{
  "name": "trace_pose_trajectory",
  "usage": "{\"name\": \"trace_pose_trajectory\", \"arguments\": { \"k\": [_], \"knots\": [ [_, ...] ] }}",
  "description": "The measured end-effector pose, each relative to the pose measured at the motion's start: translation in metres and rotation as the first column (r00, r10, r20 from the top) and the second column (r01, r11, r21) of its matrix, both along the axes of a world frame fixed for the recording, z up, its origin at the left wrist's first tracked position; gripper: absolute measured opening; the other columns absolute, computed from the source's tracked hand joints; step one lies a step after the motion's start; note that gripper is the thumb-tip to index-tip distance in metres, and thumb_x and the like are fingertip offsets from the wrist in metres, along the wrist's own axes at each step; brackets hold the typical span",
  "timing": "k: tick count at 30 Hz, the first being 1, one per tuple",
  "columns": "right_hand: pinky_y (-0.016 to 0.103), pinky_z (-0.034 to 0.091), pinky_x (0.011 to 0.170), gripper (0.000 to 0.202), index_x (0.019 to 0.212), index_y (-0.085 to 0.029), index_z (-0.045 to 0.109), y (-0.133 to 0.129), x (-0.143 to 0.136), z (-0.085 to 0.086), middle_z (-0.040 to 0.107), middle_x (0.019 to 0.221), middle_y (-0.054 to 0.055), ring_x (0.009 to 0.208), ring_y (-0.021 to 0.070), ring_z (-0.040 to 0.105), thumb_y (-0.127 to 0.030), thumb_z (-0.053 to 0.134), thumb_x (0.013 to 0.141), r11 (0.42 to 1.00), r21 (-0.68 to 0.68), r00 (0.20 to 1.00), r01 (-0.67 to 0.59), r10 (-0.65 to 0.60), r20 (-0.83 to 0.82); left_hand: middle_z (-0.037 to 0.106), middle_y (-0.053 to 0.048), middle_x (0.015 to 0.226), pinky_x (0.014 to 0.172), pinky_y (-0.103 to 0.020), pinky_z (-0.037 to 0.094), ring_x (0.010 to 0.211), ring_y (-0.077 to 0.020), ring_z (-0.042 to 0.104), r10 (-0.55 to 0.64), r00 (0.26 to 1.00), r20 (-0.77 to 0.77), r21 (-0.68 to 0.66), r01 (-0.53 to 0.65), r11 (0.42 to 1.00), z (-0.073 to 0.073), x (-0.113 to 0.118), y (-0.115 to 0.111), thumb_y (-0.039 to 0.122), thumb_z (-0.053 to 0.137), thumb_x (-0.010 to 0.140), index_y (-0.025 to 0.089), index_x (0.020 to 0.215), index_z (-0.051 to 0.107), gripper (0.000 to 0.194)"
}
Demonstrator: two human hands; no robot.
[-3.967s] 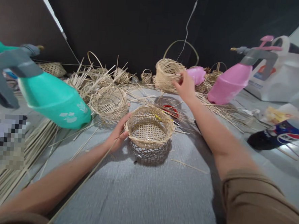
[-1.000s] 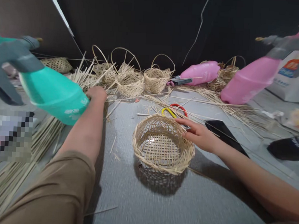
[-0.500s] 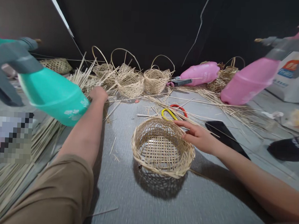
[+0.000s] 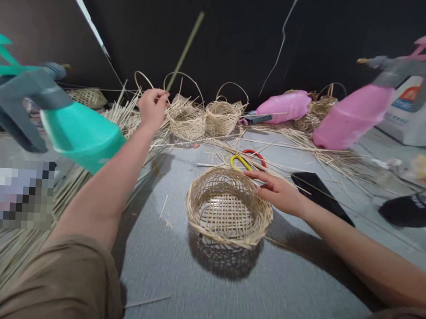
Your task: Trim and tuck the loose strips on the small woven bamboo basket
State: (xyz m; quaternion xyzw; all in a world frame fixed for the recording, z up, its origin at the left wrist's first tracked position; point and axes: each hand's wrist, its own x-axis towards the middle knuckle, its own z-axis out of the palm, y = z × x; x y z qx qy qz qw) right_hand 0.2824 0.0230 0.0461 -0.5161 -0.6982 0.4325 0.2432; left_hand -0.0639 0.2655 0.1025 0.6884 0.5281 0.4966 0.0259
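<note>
My left hand (image 4: 153,108) is raised at the back left, fingers closed on the lower end of a thin bamboo strip (image 4: 185,49) that slants up against the dark backdrop. A round woven bamboo basket (image 4: 227,213) sits in the middle of the grey surface, its open top facing me. At its right rim is my right hand (image 4: 278,192), with fingers over the edge and lightly gripping it. Behind the basket lie scissors with one yellow handle loop (image 4: 240,162) and one red handle loop (image 4: 255,156), their blades hidden.
A teal spray bottle (image 4: 88,135) leans beside my left forearm, above long bamboo strips (image 4: 15,267). Small handled baskets (image 4: 223,117) line the back. Pink spray bottles (image 4: 356,115) stand and lie at the back right. A black phone (image 4: 322,197) lies beyond my right wrist.
My left hand has risen from the pile behind the teal bottle and now holds up a bamboo strip. My right hand stays at the basket's rim.
</note>
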Motion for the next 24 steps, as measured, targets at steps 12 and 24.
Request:
{"name": "trace_pose_trajectory", "arguments": {
  "k": [12, 24],
  "knots": [
    [0.028, 0.051, 0.059, 0.047, 0.114, -0.027, 0.067, 0.037, -0.022, 0.011, 0.072, 0.093, 0.002, 0.06, 0.01, 0.056, -0.062, 0.068, 0.083, 0.951, 0.123, 0.714, 0.284, -0.125, -0.689, 0.069, 0.0, 0.075, 0.07, -0.025, 0.052, 0.069, -0.0121, 0.068, -0.728, 0.681, -0.081, -0.333, 0.67, 0.663, 0.011, 0.132, -0.142, 0.016, 0.063, 0.088, 0.015, 0.104, 0.067, 0.017],
    [0.02, 0.038, 0.044, 0.039, 0.073, -0.018, 0.065, 0.054, 0.058, 0.036, 0.059, 0.061, 0.001, 0.046, 0.0079, 0.047, -0.027, 0.042, 0.103, 0.662, -0.056, 0.257, 0.747, -0.367, -0.894, 0.074, -0.01, 0.117, 0.097, -0.037, 0.049, 0.109, -0.0244, 0.067, -0.85, 0.289, -0.441, -0.455, 0.744, 0.489, 0.014, 0.063, -0.218, 0.06, 0.064, 0.09, 0.019, 0.12, 0.066, 0.051]
  ]
}}
